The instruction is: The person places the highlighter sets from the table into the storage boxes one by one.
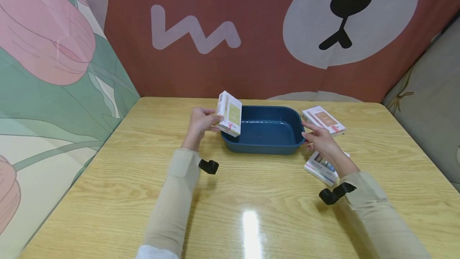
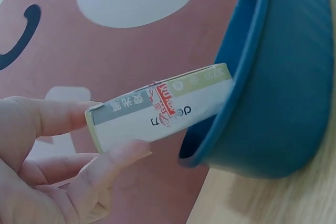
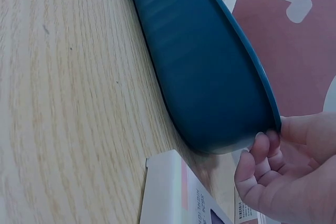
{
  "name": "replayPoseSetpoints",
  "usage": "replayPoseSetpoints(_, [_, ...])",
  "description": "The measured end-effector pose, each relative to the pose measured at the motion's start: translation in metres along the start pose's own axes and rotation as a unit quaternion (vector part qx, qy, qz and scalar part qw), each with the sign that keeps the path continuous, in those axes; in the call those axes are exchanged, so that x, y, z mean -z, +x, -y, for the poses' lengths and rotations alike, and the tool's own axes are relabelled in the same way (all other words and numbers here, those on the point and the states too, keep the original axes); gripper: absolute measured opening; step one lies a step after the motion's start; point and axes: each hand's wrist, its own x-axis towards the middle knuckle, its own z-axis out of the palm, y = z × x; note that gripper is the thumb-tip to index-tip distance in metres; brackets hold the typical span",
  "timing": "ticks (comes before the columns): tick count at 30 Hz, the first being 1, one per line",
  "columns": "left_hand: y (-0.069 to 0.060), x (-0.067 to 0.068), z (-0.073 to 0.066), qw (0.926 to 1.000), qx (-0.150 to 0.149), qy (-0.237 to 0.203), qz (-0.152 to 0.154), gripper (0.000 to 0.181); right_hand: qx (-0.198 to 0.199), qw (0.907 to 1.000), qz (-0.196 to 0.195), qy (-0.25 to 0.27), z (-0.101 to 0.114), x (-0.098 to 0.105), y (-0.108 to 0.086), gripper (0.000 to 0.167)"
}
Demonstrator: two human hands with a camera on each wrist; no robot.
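Note:
My left hand (image 1: 202, 125) pinches a small white box with a yellow-green panel (image 1: 231, 114) by its left edge, tilted over the left end of a blue bin (image 1: 260, 148). In the left wrist view, thumb and fingers grip one end of the box (image 2: 173, 108), and its far end overlaps the rim of the bin (image 2: 283, 77). The bin's right end rim is between the thumb and fingers of my right hand (image 1: 321, 143). The right wrist view shows that hand (image 3: 294, 171) pinching the rim of the bin (image 3: 210, 77).
Right of the bin lies a white box with an orange-brown panel (image 1: 325, 119). Another white box (image 1: 320, 171) lies nearer, partly under my right hand and wrist. All rest on a wooden table (image 1: 230, 195), with a printed cloth (image 1: 251, 67) rising behind its back edge.

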Motion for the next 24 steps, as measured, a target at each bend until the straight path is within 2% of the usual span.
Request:
replayPoseSetpoints(5, [0.0,-0.009,0.001,0.9995,0.008,0.029,0.007,0.037,0.0,1.0,-0.002,-0.002,0.0,0.0,0.0,0.051])
replayPoseSetpoints(9, [0.002,-0.017,0.004,0.9966,-0.001,0.082,0.007,0.031,-0.002,1.0,-0.004,0.0,0.0,0.0,-0.001,0.05])
replayPoseSetpoints(16, [0.007,-0.028,0.011,0.9823,-0.018,0.186,0.01,0.023,-0.003,0.9999,-0.006,-0.008,0.0,-0.001,0.001,0.051])
replayPoseSetpoints(24, [0.006,-0.035,0.011,0.9677,-0.046,0.248,0.01,0.016,-0.002,0.9999,-0.009,-0.004,0.0,-0.001,0.0,0.05])
